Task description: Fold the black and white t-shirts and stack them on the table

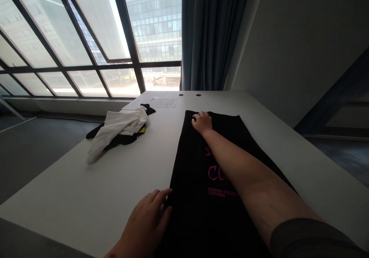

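Note:
A black garment (190,212) with pink lettering lies flat and lengthwise on the white table. Its near end runs out of the bottom of the view, and I cannot tell what kind of garment it is. My right hand (202,122) rests at the far left corner, fingers curled onto the cloth. The right forearm crosses over the garment and covers part of the lettering. Beside the left edge, nearer to me, is my left hand (150,215). Its thumb and forefinger are apart, with their tips touching the cloth's edge.
On the table's left side lies a crumpled white and black cloth (121,125) with a yellow patch. Paper sheets (164,102) lie at the far end of the white table (72,196), near two round holes. Windows and a blue curtain (213,35) stand beyond.

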A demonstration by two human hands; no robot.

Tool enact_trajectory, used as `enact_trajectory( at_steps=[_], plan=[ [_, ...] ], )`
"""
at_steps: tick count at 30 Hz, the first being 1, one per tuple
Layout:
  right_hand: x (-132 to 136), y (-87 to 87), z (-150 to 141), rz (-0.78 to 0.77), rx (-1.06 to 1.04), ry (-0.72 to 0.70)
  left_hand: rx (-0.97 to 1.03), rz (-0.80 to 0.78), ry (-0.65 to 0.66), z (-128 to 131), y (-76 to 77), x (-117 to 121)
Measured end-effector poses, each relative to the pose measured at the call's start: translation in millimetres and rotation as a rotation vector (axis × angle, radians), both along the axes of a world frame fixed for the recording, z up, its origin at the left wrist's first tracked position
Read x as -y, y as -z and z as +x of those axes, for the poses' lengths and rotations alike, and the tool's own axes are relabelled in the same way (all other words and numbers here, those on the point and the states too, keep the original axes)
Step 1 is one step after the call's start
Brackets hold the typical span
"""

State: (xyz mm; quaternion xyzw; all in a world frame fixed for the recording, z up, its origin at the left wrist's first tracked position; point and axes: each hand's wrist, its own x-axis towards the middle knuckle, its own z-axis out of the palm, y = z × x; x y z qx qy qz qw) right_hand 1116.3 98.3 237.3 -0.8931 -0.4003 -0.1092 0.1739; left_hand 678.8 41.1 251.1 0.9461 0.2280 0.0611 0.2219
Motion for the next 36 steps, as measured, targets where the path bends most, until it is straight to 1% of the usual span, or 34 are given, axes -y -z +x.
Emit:
enact_trajectory(
  at_steps=[3,5,7,10,13,16,19,23,26,28,29,31,32,34,36],
  plan=[
    [-32.3,-12.1,-12.2,-0.152,-0.117,-0.049,-0.083,-0.063,-0.002,-4.0,-3.2,-3.6],
    [-52.4,-13.4,-15.2,-0.205,-0.171,-0.025,-0.096,-0.045,0.059,-6.2,0.7,-6.2],
    [-67.6,-10.3,-13.6,-0.225,-0.210,0.029,-0.063,-0.003,0.166,-7.8,7.6,-8.8],
    [-82.5,-1.9,-6.9,-0.237,-0.263,0.088,-0.007,0.063,0.317,-8.5,18.5,-12.9],
    [-94.4,6.1,-2.5,-0.206,-0.275,0.085,0.030,0.094,0.366,-8.7,25.3,-19.4],
    [-109.4,11.1,-3.0,-0.142,-0.260,0.084,0.083,0.108,0.330,-11.9,26.8,-31.9],
    [-128.3,13.1,-5.9,-0.084,-0.265,0.068,0.112,0.129,0.287,-21.1,24.8,-51.6],
    [-152.8,13.0,-9.4,-0.029,-0.310,0.040,0.067,0.148,0.189,-38.7,20.2,-77.8],
    [-161.5,11.1,-11.0,-0.004,-0.341,-0.006,0.024,0.125,0.126,-48.3,16.8,-86.5],
    [-157.5,7.8,-9.3,0.008,-0.350,-0.062,0.015,0.123,0.121,-51.0,13.8,-87.2],
    [-151.3,5.6,-6.6,0.014,-0.352,-0.092,0.012,0.130,0.124,-51.1,11.6,-86.8],
    [-128.5,0.8,4.6,0.030,-0.338,-0.147,0.008,0.151,0.136,-49.5,5.6,-85.9],
    [-111.2,-1.1,13.7,0.036,-0.310,-0.172,0.011,0.161,0.154,-47.6,1.7,-85.3],
    [-64.6,-2.3,38.6,0.038,-0.205,-0.205,0.020,0.172,0.224,-41.3,-7.0,-83.4],
    [-5.2,1.6,69.4,0.031,-0.136,-0.144,0.017,0.170,0.320,-31.1,-15.9,-78.6]
  ],
)
